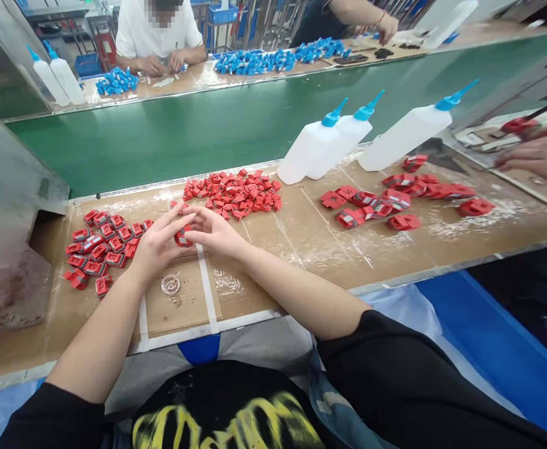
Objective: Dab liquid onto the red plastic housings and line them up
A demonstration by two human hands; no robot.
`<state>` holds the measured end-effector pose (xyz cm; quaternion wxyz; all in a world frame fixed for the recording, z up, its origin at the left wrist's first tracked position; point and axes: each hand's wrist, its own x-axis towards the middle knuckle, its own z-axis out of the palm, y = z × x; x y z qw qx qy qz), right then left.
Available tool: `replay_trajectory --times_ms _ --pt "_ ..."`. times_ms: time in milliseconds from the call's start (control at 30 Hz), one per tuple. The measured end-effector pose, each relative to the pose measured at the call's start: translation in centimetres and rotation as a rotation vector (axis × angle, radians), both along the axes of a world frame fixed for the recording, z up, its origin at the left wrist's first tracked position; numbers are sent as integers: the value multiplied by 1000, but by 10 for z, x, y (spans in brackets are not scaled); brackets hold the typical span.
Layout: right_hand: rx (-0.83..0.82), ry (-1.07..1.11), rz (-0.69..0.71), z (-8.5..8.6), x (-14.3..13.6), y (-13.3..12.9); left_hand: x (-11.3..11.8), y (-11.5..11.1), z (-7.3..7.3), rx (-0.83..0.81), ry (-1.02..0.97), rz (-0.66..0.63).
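My left hand (157,244) and my right hand (219,234) meet over the bench, fingers bent towards each other. Between them is a small red plastic part (182,237) with grey on it, gripped by the fingers of both hands and partly covered by them. Left of my left hand lies a group of red-and-grey parts (107,244) with recessed tops. A pile of smaller red pieces (245,193) sits just beyond my right hand. On the cardboard below my hands rests a small round clear dish (171,284) with a thin stick in it.
White squeeze bottles with blue nozzles (313,149) stand tilted along the bench's back edge. More red parts (380,202) are spread to the right, near another person's hand (542,159). Beyond a green belt (184,128), people work beside blue pieces (254,62). A metal housing (11,237) bounds the left.
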<state>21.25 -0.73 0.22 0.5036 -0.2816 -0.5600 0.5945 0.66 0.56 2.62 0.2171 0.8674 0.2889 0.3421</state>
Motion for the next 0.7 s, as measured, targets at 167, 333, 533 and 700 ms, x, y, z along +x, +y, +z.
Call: replay_trajectory --times_ms 167,333,533,700 --pt "71 -100 128 4 7 1 2 -1 -2 -28 -14 -64" --pt "93 -82 85 8 0 -3 5 -3 3 -249 -18 -112" --pt "26 -59 25 10 -16 -8 17 -8 9 -365 -94 35" --pt "27 -104 -41 7 -24 -10 20 -11 8 -302 -125 88"
